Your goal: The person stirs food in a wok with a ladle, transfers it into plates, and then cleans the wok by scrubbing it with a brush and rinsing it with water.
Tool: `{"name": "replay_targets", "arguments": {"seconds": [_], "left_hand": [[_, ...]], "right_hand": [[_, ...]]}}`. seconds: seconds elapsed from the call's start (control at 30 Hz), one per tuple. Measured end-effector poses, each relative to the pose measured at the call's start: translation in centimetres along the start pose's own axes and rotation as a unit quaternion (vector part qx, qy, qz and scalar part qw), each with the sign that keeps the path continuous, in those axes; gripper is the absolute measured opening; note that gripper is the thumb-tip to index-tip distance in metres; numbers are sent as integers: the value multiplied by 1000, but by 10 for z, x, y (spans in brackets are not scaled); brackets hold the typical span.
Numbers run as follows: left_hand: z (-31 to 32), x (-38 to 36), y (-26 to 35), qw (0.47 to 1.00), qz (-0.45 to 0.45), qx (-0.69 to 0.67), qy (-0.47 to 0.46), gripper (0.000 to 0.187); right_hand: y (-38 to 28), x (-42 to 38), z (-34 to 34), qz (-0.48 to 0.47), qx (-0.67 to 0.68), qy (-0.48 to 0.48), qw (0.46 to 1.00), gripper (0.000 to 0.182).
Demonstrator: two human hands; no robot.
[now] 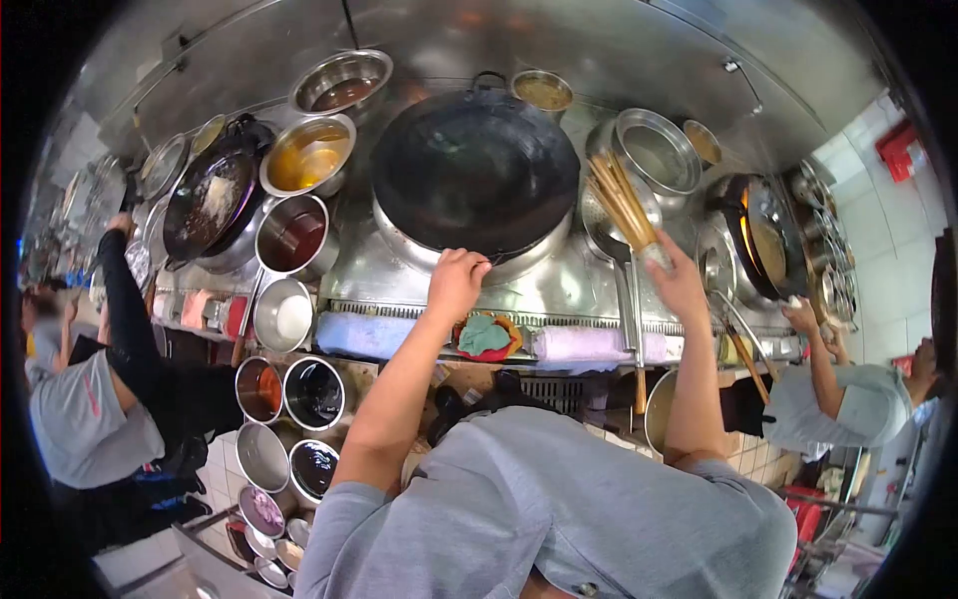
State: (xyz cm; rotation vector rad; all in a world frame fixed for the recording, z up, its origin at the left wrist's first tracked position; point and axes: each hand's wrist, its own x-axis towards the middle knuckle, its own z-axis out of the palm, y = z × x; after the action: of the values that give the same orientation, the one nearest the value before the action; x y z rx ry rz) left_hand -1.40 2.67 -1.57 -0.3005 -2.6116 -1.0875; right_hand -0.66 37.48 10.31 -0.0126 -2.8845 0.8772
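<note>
Your left hand (457, 283) is curled into a fist on the near rim of the large round black steel wok (475, 170), which sits empty and dark in its ring at the middle of the stainless steel cooktop (579, 285). Your right hand (676, 283) grips the bundle of long tan bamboo brush sticks (621, 200), fingers closed around its lower end; the bundle slants up and left, just right of the wok's rim.
</note>
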Motion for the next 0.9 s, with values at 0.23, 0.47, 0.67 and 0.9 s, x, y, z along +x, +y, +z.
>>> {"name": "replay_targets", "arguments": {"seconds": [0.23,0.47,0.67,0.9], "left_hand": [[-2,1,2,1000,19,0,-7,16],[1,-1,1,1000,20,4,14,16],[0,-5,0,1000,18,11,20,16],[-37,-68,-16,943,-95,-318,36,20]], "right_hand": [[-50,-55,24,-98,-168,-126,973,40],[-97,-60,-62,-25,-355,-107,928,36],[-85,-80,19,-22,-254,-179,950,46],[-7,-111,-11,63,-126,-95,985,52]]}}
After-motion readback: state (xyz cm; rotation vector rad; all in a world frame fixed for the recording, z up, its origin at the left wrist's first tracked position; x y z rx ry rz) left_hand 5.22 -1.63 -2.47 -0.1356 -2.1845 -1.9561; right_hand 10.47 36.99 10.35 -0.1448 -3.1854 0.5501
